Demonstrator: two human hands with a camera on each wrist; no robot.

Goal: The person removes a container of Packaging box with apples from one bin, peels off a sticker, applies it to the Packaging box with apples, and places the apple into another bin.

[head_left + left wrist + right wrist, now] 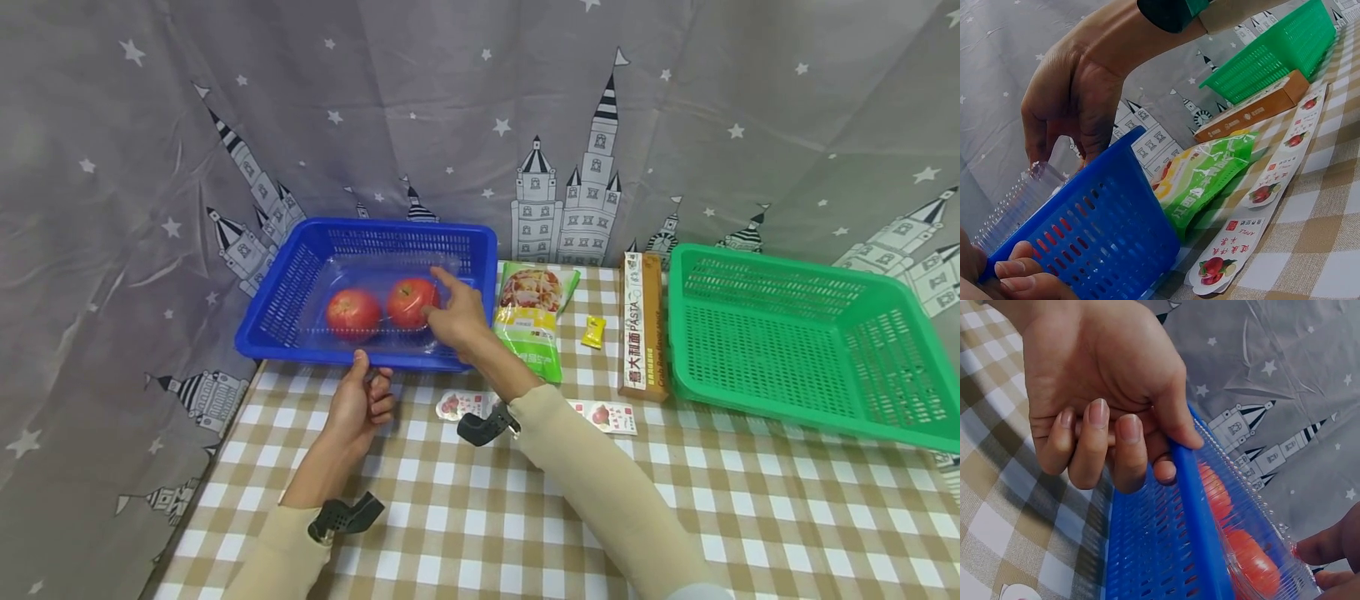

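In the head view a blue basket [420, 363] stands at the back left. Inside it sits a clear plastic container [1257, 512] with two red apples, the left apple [353, 314] and the right apple [408, 302]. My left hand [352, 408] pinches the basket's front rim, thumb over the top, with the other fingers curled outside the wall. Reaching over the basket, my right hand [459, 317] grips the right end of the container beside the right apple. The left wrist view shows its fingers at the container's ridged edge.
Right of the blue basket lie a green food pouch [528, 321], a small yellow packet [593, 332] and a pasta box [643, 325]. A green basket [757, 412] stands at the far right. A strip of apple labels [611, 417] passes under my right forearm.
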